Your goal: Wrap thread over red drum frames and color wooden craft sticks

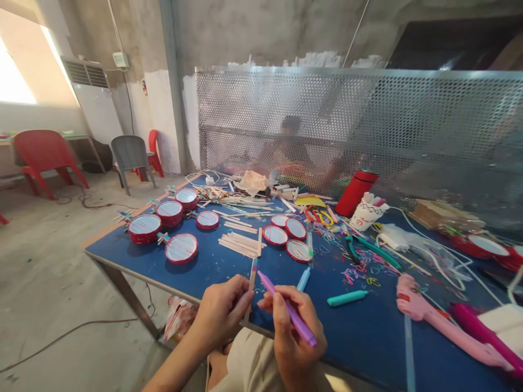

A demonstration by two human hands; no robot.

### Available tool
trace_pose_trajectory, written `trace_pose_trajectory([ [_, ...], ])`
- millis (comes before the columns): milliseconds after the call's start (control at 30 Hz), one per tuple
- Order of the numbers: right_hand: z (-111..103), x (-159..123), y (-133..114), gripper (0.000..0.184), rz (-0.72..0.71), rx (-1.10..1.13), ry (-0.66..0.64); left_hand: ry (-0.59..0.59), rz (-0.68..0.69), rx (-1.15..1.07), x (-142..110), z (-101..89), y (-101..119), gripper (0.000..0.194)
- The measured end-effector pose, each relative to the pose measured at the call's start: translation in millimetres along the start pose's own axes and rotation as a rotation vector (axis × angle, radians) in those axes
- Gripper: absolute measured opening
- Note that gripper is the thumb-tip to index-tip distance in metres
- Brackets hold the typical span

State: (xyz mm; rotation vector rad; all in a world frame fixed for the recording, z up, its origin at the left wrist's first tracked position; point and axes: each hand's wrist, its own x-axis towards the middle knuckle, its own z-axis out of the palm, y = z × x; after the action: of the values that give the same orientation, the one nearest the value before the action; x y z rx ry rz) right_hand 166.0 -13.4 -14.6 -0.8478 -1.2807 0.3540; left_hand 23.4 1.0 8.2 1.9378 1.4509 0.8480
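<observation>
My left hand [224, 306] is closed around a wooden craft stick [252, 276] near the table's front edge. The stick points away from me, with blue and purple colour at its far end. In my right hand [295, 332] is a purple marker [286, 307], its tip close to the coloured end; I cannot tell whether they touch. A light blue marker [303, 279] lies just beyond my right hand, and a teal marker [347, 298] to its right. Plain craft sticks [239, 244] lie in a row beyond my left hand.
Round red-rimmed pieces [181, 248] stand at the left and middle of the blue table [220, 272]. To the right are a pink glue gun [441, 324], pliers [373, 250], loose coloured bands [363, 272], a paper cup [366, 213] and a red bottle [356, 193]. A perforated metal panel [347, 120] borders the back.
</observation>
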Motion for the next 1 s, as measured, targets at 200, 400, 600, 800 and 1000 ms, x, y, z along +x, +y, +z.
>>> trace_pose_trajectory([
  [200, -2.6, 1.6, 0.9, 0.013, -0.068, -0.040, -0.089, 0.023, 0.029, 0.010, 0.1, 0.6, -1.6, 0.020],
  [400, 0.5, 2.0, -0.2, 0.010, -0.006, -0.018, 0.003, 0.038, 0.049, 0.023, -0.6, 1.0, -4.0, 0.018],
  [600, -1.7, 3.6, -1.1, 0.011, -0.061, -0.059, -0.060, 0.029, 0.048, 0.018, -0.7, 0.8, -2.4, 0.018],
  [800, 1.1, 4.2, -1.1, 0.009, -0.045, -0.053, -0.008, 0.014, 0.030, 0.027, -0.7, 0.2, -2.3, 0.018],
  [1000, -0.5, 2.4, -1.2, 0.008, -0.055, -0.065, -0.038, 0.010, 0.024, 0.021, -1.1, 0.0, -2.3, 0.019],
])
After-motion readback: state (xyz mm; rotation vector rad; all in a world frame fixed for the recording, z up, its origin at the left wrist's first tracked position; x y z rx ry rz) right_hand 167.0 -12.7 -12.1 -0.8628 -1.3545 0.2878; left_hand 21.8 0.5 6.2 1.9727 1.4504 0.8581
